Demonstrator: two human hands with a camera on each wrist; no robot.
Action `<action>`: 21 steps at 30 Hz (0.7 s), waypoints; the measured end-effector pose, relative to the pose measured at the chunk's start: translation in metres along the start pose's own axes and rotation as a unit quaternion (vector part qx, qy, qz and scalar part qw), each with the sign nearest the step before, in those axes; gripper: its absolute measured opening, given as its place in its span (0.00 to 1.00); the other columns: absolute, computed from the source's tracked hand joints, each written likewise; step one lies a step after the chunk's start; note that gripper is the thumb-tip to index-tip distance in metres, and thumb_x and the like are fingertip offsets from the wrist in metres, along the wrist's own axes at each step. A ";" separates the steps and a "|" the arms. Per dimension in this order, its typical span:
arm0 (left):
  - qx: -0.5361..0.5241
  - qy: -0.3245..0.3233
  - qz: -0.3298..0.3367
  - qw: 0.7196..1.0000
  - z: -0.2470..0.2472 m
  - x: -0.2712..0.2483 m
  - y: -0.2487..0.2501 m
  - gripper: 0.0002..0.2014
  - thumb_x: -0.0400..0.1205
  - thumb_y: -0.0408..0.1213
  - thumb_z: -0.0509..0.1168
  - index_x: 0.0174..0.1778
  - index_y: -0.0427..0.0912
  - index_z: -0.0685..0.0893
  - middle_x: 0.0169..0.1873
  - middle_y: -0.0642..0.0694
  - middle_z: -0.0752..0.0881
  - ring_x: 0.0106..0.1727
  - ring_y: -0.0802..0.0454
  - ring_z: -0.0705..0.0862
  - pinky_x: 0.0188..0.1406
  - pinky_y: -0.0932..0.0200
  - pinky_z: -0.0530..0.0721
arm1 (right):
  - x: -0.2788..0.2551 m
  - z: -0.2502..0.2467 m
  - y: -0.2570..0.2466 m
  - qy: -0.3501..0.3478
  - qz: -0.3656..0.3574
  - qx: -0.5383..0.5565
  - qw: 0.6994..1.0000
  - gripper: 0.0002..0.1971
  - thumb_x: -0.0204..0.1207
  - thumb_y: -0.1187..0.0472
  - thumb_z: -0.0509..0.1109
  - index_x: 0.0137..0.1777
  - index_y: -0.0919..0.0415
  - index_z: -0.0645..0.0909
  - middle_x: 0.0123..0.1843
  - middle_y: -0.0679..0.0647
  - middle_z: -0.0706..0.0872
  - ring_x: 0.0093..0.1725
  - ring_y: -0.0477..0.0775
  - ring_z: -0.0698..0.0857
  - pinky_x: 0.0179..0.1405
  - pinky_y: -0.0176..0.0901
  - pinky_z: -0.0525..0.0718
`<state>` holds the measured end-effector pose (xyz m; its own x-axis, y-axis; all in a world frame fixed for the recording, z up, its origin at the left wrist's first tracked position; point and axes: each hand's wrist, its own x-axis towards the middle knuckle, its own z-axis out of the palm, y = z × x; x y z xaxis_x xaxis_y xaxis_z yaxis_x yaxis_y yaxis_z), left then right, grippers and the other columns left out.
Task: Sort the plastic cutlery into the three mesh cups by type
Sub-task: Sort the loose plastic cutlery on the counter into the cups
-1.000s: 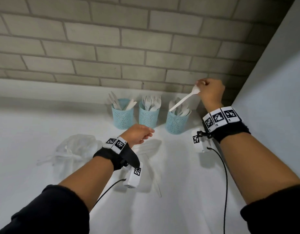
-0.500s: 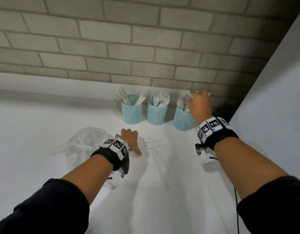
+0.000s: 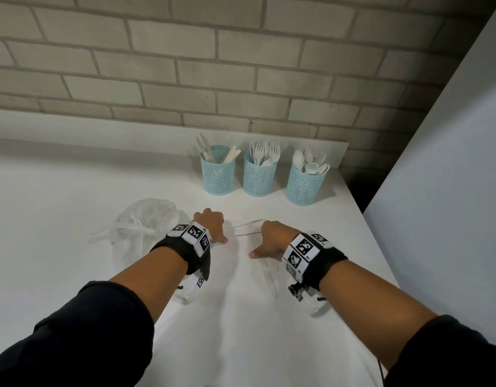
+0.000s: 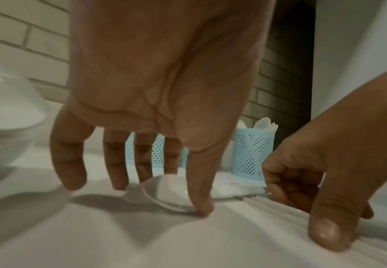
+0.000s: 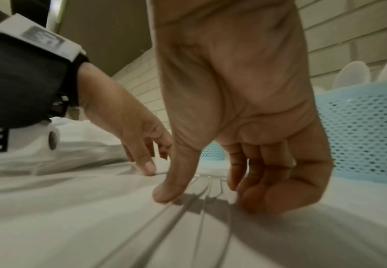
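Note:
Three light-blue mesh cups stand at the back: the left cup (image 3: 218, 174) holds knives, the middle cup (image 3: 260, 174) forks, the right cup (image 3: 305, 182) spoons. My left hand (image 3: 210, 227) reaches down to the table. Its thumb (image 4: 201, 208) and fingers pinch the bowl of a white spoon (image 4: 165, 192). My right hand (image 3: 272, 238) is close beside it. Its thumb (image 5: 167, 194) and curled fingers (image 5: 256, 199) pinch a long ribbed white utensil (image 5: 208, 188) lying on the table; its type is unclear. Two thin pieces (image 3: 245, 229) lie between the hands.
A crumpled clear plastic bag (image 3: 146, 224) lies left of my left hand. A brick wall (image 3: 241, 79) backs the white table (image 3: 73, 219), and a grey panel (image 3: 450, 191) closes off the right side next to the table's right edge.
My right hand let the spoon go into the right cup and came down to the table beside my left hand. My left hand dropped onto the table and closed on the spoon's bowl.

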<state>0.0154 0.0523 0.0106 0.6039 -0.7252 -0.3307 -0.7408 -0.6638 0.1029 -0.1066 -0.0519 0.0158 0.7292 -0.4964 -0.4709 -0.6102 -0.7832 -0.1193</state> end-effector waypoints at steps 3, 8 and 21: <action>-0.039 0.003 0.003 0.999 0.005 0.003 -0.006 0.27 0.79 0.44 0.67 0.72 0.40 0.71 0.70 0.42 0.76 0.71 0.44 0.74 0.71 0.53 0.70 | 0.001 -0.005 0.003 0.006 0.015 0.020 1.000 0.27 0.74 0.49 0.73 0.64 0.69 0.75 0.63 0.61 0.82 0.62 0.60 0.82 0.51 0.43 0.77; -0.094 0.002 0.008 0.996 0.014 0.007 -0.008 0.24 0.81 0.42 0.65 0.71 0.35 0.71 0.70 0.40 0.76 0.71 0.44 0.75 0.67 0.56 0.71 | 0.000 -0.007 0.004 0.027 0.023 0.001 0.999 0.10 0.71 0.59 0.71 0.47 0.64 0.80 0.42 0.56 0.84 0.42 0.56 0.82 0.31 0.36 0.76; -0.655 0.131 0.018 0.744 -0.013 0.005 -0.025 0.09 0.76 0.31 0.71 0.51 0.42 0.84 0.42 0.49 0.82 0.46 0.54 0.78 0.42 0.63 0.74 | 0.000 0.006 0.025 0.134 0.044 0.018 0.990 0.12 0.73 0.67 0.66 0.32 0.61 0.66 0.44 0.58 0.78 0.43 0.58 0.79 0.34 0.39 0.73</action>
<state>0.0410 0.0625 0.0189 0.7548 -0.6431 -0.1293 0.0611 -0.1273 0.9900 -0.1238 -0.0690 0.0077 0.7251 -0.6477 -0.2338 -0.6828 -0.7203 -0.1220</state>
